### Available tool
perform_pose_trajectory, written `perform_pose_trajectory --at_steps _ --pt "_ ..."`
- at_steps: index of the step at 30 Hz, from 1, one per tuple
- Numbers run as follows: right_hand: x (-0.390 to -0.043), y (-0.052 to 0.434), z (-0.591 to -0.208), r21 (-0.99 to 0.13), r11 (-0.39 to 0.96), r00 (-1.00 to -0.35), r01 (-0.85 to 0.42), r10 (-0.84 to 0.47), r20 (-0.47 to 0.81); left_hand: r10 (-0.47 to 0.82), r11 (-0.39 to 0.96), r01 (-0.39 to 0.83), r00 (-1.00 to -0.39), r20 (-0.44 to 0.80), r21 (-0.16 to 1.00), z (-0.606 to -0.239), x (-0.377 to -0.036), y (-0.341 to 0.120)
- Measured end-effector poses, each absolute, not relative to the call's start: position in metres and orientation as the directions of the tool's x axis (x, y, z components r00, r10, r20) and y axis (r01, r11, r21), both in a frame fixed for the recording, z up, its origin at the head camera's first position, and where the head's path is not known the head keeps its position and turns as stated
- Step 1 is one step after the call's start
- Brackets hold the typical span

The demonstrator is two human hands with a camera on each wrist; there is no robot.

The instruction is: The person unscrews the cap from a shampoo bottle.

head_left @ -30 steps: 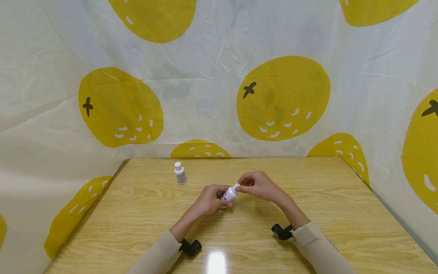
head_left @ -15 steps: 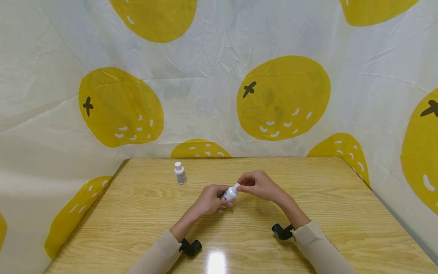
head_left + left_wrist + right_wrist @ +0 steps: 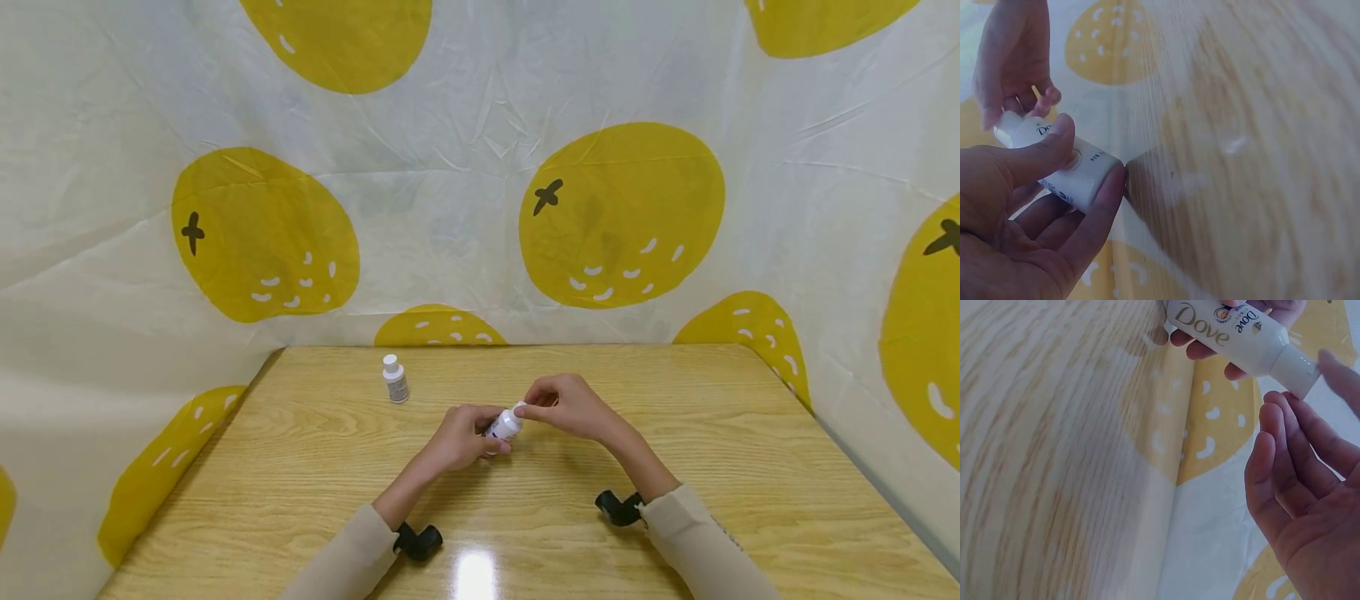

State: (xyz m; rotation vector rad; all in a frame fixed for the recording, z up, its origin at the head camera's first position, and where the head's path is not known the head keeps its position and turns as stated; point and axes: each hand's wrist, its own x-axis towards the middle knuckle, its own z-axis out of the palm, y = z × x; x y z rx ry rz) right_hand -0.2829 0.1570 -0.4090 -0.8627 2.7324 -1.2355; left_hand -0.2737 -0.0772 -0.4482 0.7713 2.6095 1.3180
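Note:
My left hand (image 3: 457, 437) grips a small white Dove bottle (image 3: 507, 425) around its body, tilted with the cap end up and to the right. In the left wrist view the thumb lies across the front of the bottle (image 3: 1092, 170) and a finger supports its base. My right hand (image 3: 572, 408) pinches the white cap (image 3: 1297, 370) between thumb and fingertips; in the right wrist view the other fingers are bent below the cap. A second small white bottle (image 3: 396, 383), with a grey label, stands upright farther back on the left.
The wooden table (image 3: 315, 483) spreads under both hands. A pale cloth (image 3: 442, 225) printed with yellow fruit hangs along its back and sides. Each wrist wears a black camera mount, one (image 3: 418, 543) on the left and one (image 3: 618, 507) on the right.
The right fingers shift very slightly at the cap. The left hand, the held bottle and the standing bottle stay in the same place.

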Motion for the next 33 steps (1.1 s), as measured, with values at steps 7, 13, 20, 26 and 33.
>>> perform_pose_trajectory --at_steps 7,13,20,26,33 --pt "-0.2824 0.1556 -0.4078 -0.697 0.534 -0.844 -0.478 -0.5 0.196 0.492 0.483 0.379 -0.863 0.113 0.79 -0.4478 -0.2735 -0.0772" --pt "-0.2823 0.1567 -0.4067 -0.698 0.518 -0.83 -0.495 -0.519 0.204 0.495 0.478 0.384 -0.86 0.119 0.79 -0.447 -0.2727 -0.0772" --pt "-0.2825 0.1574 -0.4066 -0.69 0.545 -0.846 -0.476 -0.499 0.189 0.498 0.481 0.391 -0.859 0.123 0.785 -0.4475 -0.2732 -0.0774" --pt "-0.2822 0.1574 -0.4066 -0.7 0.524 -0.835 -0.485 -0.517 0.191 0.496 0.482 0.391 -0.86 0.124 0.784 -0.448 -0.2733 -0.0781" --pt "-0.2825 0.1588 -0.4066 -0.708 0.516 -0.833 -0.483 -0.52 0.19 0.503 0.466 0.388 -0.856 0.123 0.795 -0.4483 -0.2732 -0.0781"
